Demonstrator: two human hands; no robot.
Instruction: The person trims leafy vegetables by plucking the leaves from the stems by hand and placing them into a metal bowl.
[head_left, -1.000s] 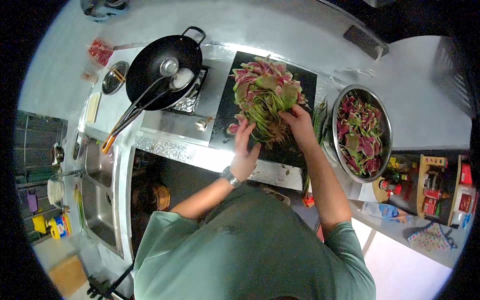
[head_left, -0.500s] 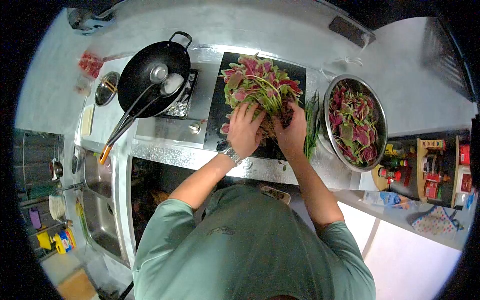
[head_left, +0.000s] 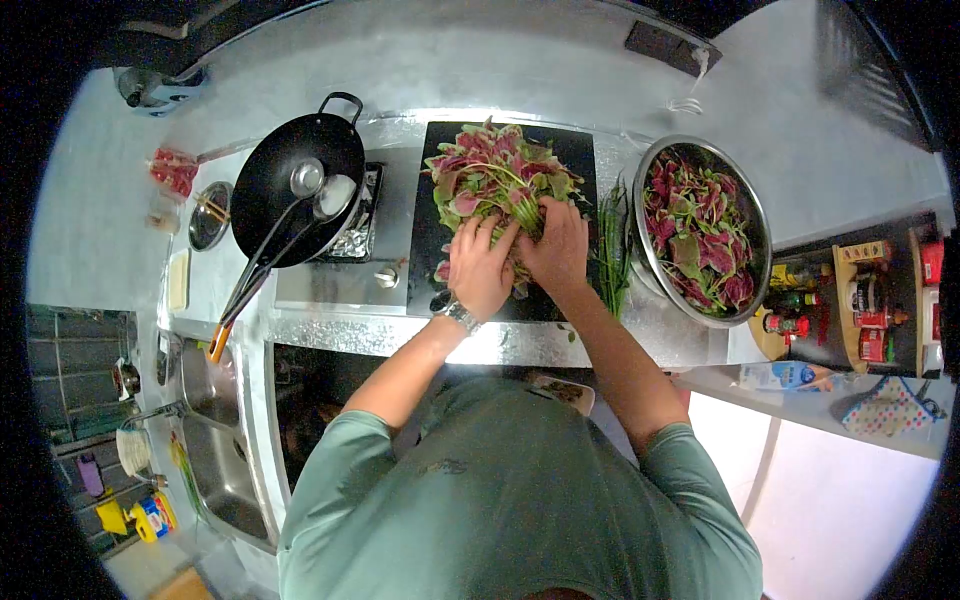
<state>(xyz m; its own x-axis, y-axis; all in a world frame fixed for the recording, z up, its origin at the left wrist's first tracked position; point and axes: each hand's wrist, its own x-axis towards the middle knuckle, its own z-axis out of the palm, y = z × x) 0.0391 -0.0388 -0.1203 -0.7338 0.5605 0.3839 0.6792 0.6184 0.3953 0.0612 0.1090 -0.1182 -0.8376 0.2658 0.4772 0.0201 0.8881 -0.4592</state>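
A large bunch of red-and-green amaranth (head_left: 500, 175) lies on a dark flat panel (head_left: 580, 150), leaves away from me and stems towards me. My left hand (head_left: 482, 265), with a metal watch at its wrist, curves its fingers over the left of the bunch. Around the stems on the right side, my right hand (head_left: 556, 245) has its fingers bent, with the tips hidden among the greens. The undersides of both hands are out of sight. Thin green stalks, like scallions (head_left: 613, 245), lie just right of my right hand.
At the right, a steel bowl (head_left: 763, 255) holds more amaranth. A black wok (head_left: 280, 160) with two long-handled ladles resting in it stands on the left burner. Further left are a small round bowl (head_left: 206, 228) and a sink (head_left: 222, 470). Spice jars (head_left: 785, 325) fill a rack at far right.
My right hand has moved in closer to my left and closed further around the stems. My left hand stays on the bunch. The camera view has shifted slightly.
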